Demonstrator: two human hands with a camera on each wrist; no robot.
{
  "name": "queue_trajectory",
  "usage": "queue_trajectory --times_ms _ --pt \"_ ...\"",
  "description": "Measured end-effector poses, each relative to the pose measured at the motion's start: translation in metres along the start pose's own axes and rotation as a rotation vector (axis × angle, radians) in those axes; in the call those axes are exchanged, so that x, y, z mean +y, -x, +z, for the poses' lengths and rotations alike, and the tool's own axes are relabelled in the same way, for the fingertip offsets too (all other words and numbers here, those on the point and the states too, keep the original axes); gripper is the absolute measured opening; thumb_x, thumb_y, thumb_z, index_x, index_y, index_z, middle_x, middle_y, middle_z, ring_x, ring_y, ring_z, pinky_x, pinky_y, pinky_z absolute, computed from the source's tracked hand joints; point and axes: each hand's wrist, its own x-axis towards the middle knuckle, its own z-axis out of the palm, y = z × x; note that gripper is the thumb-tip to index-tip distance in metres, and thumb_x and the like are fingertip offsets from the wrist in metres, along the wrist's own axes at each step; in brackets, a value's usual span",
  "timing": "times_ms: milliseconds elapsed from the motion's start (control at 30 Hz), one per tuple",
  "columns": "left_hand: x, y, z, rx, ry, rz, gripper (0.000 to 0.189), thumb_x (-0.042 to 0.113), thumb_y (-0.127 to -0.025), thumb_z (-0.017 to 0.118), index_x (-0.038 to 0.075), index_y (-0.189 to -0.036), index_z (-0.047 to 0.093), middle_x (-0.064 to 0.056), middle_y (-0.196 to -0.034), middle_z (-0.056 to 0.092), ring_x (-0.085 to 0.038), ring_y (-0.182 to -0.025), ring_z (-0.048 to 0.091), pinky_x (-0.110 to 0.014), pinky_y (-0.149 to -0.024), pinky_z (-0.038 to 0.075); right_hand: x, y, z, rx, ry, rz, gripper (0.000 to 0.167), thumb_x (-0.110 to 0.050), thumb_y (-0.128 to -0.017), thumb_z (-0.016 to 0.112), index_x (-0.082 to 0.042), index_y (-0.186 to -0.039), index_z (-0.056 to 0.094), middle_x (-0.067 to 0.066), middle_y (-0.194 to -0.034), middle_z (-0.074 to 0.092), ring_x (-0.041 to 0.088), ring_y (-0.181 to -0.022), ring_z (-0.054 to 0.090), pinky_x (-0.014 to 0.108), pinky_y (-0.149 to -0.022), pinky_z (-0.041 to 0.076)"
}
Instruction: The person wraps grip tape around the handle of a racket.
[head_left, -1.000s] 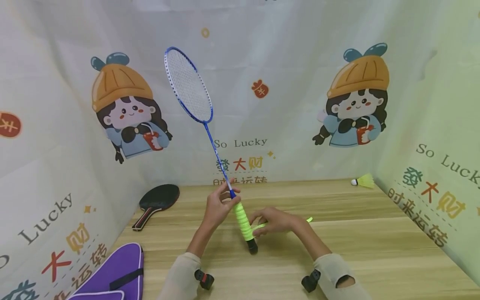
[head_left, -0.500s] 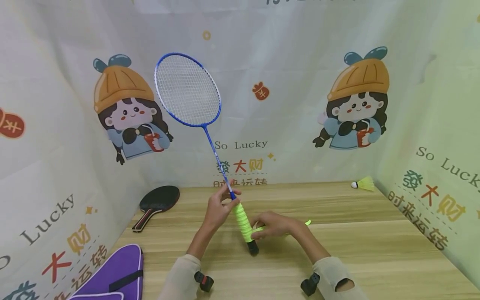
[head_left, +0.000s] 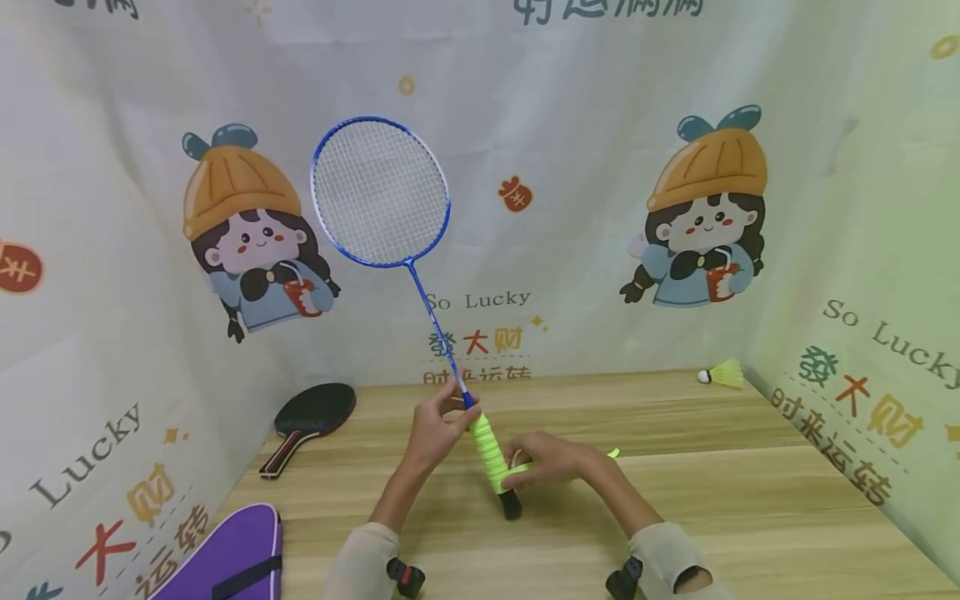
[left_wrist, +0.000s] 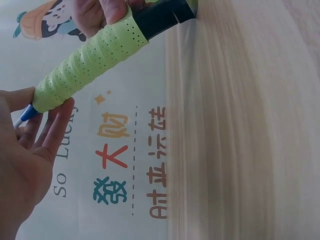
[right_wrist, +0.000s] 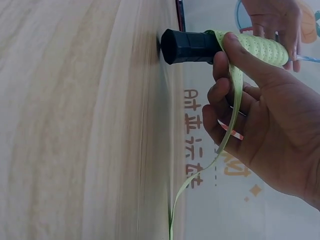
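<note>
A blue and white badminton racket point(head_left: 431, 321) stands tilted, its head up and leaning left. My left hand point(head_left: 435, 427) pinches it between thumb and fingers where the blue cone meets the handle. Perforated lime-green grip tape point(left_wrist: 87, 67) is wound in overlapping turns along most of the handle; the black butt end point(right_wrist: 190, 47) is bare. Near the lowest turn, my right hand point(head_left: 553, 460) pinches the tape, thumb pressed against the handle. From that thumb a loose tape strip point(right_wrist: 237, 100) hangs past the curled fingers in the right wrist view.
On the wooden table point(head_left: 750, 517), a black table tennis bat point(head_left: 317, 410) lies at the back left. A purple case point(head_left: 243, 546) with a black strap is at the front left, and a yellow shuttlecock point(head_left: 722, 375) at the back right. Printed cloth point(head_left: 585, 167) walls the table in.
The racket has rolled so its string face now turns toward the head camera. My right hand has closed in on the handle, its thumb now against the lowest tape turn.
</note>
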Motion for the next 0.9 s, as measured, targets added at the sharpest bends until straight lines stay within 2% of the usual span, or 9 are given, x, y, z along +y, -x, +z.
queue_trajectory --times_ms 67,133,233,300,367,433,600,733,900 --pt "-0.001 0.002 0.002 0.004 -0.010 -0.003 0.073 -0.003 -0.088 0.079 0.001 -0.153 0.047 -0.021 -0.104 0.074 -0.040 -0.095 0.073 -0.026 -0.070 0.059 0.001 0.000 0.001 0.000 0.013 -0.003 0.020 -0.017 -0.096 0.077 -0.004 -0.101 0.062 0.000 -0.079 0.074 0.008 -0.071 0.068 0.019 -0.062 0.049" --pt "-0.002 0.003 0.005 0.010 -0.025 0.010 0.077 -0.002 -0.087 0.082 0.001 -0.154 0.045 -0.020 -0.103 0.074 -0.041 -0.093 0.073 -0.038 -0.078 0.061 0.002 -0.001 0.002 0.003 0.021 0.004 0.021 -0.019 -0.096 0.077 -0.005 -0.101 0.062 -0.004 -0.079 0.073 0.007 -0.071 0.068 0.019 -0.063 0.050" --pt "-0.003 0.005 0.008 0.017 -0.023 0.025 0.083 -0.001 -0.084 0.085 0.002 -0.156 0.043 -0.020 -0.101 0.075 -0.044 -0.090 0.073 -0.058 -0.091 0.056 0.002 0.000 0.002 0.008 0.036 0.012 0.022 -0.021 -0.096 0.077 -0.006 -0.102 0.062 -0.008 -0.078 0.071 0.007 -0.071 0.067 0.019 -0.062 0.050" --pt "-0.003 0.005 0.010 0.022 -0.032 0.027 0.086 -0.001 -0.082 0.086 0.003 -0.156 0.042 -0.019 -0.101 0.076 -0.044 -0.089 0.074 -0.063 -0.093 0.054 0.002 0.000 0.002 0.010 0.032 0.014 0.022 -0.022 -0.096 0.078 -0.007 -0.102 0.062 -0.008 -0.079 0.071 0.009 -0.070 0.068 0.019 -0.061 0.050" --pt "-0.003 0.005 0.010 0.018 -0.040 0.016 0.086 0.000 -0.083 0.086 0.004 -0.157 0.042 -0.018 -0.103 0.076 -0.041 -0.089 0.075 -0.060 -0.091 0.056 0.002 0.001 0.000 0.009 0.025 0.011 0.021 -0.021 -0.096 0.078 -0.007 -0.101 0.063 -0.005 -0.078 0.073 0.012 -0.070 0.069 0.019 -0.061 0.051" --pt "-0.001 0.004 0.009 0.009 -0.058 0.002 0.086 0.002 -0.084 0.085 0.006 -0.158 0.040 -0.015 -0.105 0.077 -0.037 -0.089 0.075 -0.049 -0.088 0.060 0.003 0.002 -0.002 0.007 0.016 0.001 0.018 -0.018 -0.096 0.077 -0.006 -0.102 0.065 -0.001 -0.080 0.075 0.017 -0.071 0.071 0.022 -0.061 0.054" --pt "0.003 0.001 0.006 -0.019 -0.038 -0.001 0.084 -0.002 -0.087 0.081 0.004 -0.159 0.039 -0.019 -0.109 0.076 -0.038 -0.090 0.076 -0.028 -0.079 0.061 0.006 0.005 -0.008 -0.004 0.010 -0.026 0.014 -0.010 -0.098 0.073 -0.001 -0.110 0.071 0.006 -0.087 0.079 0.027 -0.077 0.076 0.036 -0.067 0.062" --pt "0.004 0.001 0.004 -0.047 -0.005 -0.002 0.084 -0.005 -0.089 0.078 0.003 -0.160 0.035 -0.024 -0.112 0.074 -0.041 -0.094 0.075 -0.024 -0.077 0.060 0.006 0.007 -0.011 -0.008 0.011 -0.051 0.017 -0.008 -0.098 0.073 0.002 -0.111 0.072 0.006 -0.089 0.079 0.030 -0.078 0.076 0.039 -0.067 0.063" --pt "0.004 0.003 0.004 -0.083 0.015 -0.005 0.088 -0.009 -0.090 0.075 0.004 -0.163 0.028 -0.026 -0.115 0.072 -0.043 -0.099 0.074 -0.023 -0.078 0.059 0.004 0.007 -0.010 -0.023 -0.009 -0.035 0.023 -0.011 -0.098 0.073 0.004 -0.115 0.068 0.009 -0.086 0.079 0.033 -0.077 0.076 0.034 -0.064 0.060"
